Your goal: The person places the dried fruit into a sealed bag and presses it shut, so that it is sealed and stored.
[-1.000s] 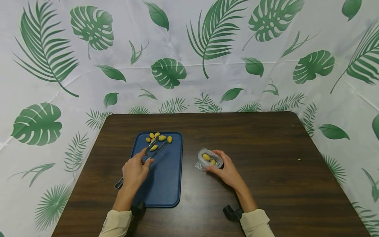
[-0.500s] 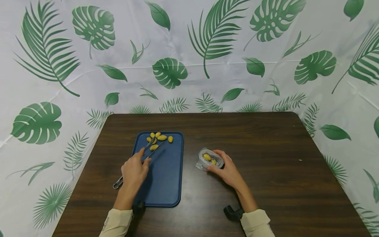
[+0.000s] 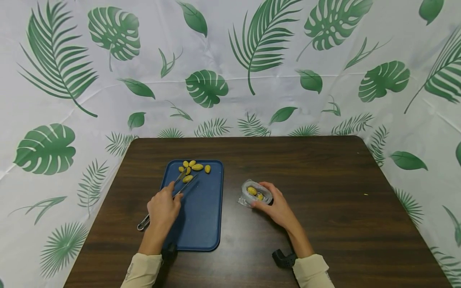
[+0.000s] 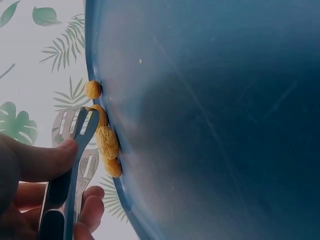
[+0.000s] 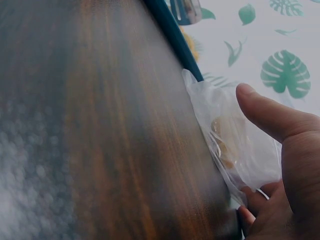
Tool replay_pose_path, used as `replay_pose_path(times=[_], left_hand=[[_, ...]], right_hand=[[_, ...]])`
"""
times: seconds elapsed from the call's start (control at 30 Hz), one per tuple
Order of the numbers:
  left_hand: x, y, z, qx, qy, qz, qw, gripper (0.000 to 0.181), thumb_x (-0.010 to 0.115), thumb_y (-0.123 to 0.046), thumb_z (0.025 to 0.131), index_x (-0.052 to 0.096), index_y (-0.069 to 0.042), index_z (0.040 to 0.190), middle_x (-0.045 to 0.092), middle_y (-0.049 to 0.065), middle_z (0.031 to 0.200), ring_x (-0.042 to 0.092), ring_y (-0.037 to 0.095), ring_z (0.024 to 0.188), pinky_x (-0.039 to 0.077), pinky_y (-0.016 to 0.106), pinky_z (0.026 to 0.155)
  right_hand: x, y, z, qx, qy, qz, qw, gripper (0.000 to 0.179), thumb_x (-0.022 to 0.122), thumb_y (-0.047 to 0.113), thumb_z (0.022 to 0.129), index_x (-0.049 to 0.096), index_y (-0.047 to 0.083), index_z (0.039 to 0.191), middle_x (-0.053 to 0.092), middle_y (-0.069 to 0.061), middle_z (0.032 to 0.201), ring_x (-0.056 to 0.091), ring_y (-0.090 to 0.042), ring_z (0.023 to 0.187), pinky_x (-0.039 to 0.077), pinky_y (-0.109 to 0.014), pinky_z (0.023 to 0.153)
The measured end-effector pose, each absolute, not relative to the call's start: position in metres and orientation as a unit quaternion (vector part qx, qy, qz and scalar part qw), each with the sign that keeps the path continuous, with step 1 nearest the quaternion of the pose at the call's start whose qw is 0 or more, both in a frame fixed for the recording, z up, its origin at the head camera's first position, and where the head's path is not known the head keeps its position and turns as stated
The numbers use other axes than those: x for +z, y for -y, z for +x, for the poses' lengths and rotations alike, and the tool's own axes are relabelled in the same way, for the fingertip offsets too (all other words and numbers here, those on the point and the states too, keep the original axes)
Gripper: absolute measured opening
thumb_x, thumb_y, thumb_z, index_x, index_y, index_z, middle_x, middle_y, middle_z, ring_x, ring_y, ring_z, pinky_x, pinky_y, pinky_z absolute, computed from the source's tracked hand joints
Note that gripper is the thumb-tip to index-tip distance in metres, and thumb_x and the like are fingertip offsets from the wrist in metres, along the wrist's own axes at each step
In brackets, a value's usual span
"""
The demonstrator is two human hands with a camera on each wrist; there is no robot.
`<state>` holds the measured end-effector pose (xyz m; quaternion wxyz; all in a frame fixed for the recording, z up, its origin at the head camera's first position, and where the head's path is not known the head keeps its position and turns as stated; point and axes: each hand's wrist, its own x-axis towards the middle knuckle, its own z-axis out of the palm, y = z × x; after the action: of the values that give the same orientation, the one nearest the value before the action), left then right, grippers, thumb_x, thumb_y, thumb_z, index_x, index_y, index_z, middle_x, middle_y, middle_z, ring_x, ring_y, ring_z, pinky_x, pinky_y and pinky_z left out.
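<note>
Several yellow nut-like pieces [image 3: 197, 167] clustered at the far end of a blue tray [image 3: 201, 224] on a dark wood desk [image 3: 306, 168], with at least two more inside an open translucent plastic bag [image 3: 245, 197] to the right of the tray. Left hand [image 3: 163, 206] pinching metal tongs [image 4: 60, 190] between thumb and fingers, prongs apart, tips among the pieces, contact with any unclear. Right hand [image 3: 276, 206] curved round the bag, thumb on the near side, fingers on the far side.
</note>
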<state>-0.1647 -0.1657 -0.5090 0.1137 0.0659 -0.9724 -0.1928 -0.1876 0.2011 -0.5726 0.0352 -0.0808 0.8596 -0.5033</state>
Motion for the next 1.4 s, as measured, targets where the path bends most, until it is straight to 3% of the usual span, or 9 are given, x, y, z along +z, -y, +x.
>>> replay_pose_path(times=[0.37,0.8,1.4], left_hand=[[-0.508,0.1672,-0.1646,-0.19,0.975,0.075,0.093,0.048,0.073,-0.024,0.095,0.064,0.002,0.135,0.072,0.027,0.12,0.072,0.049,0.092,0.054,0.063,0.071],[-0.5061,0.1679,-0.1642,-0.174,0.978,0.087,0.071,0.04,0.068,-0.021,0.099,0.067,0.001,0.132,0.074,0.028,0.113,0.071,0.049,0.087,0.054,0.061,0.071],[-0.5056,0.1655,-0.1612,-0.202,0.969,0.08,0.114,0.036,0.068,-0.02,0.099,0.069,0.002,0.127,0.074,0.03,0.106,0.071,0.05,0.08,0.053,0.062,0.067]], right_hand=[[-0.5712,-0.2006,-0.1874,-0.501,-0.861,-0.079,0.039,0.075,0.084,0.049,0.084,0.05,0.025,0.146,0.054,-0.005,0.148,0.045,-0.033,0.138,0.034,-0.065,0.111],[-0.5722,-0.2015,-0.1876,-0.5,-0.862,-0.08,0.04,0.076,0.083,0.05,0.084,0.05,0.025,0.147,0.053,-0.005,0.149,0.045,-0.033,0.14,0.034,-0.065,0.111],[-0.5716,-0.2017,-0.1864,-0.498,-0.862,-0.078,0.042,0.075,0.083,0.051,0.084,0.049,0.028,0.147,0.053,-0.004,0.15,0.039,-0.036,0.145,0.03,-0.069,0.112]])
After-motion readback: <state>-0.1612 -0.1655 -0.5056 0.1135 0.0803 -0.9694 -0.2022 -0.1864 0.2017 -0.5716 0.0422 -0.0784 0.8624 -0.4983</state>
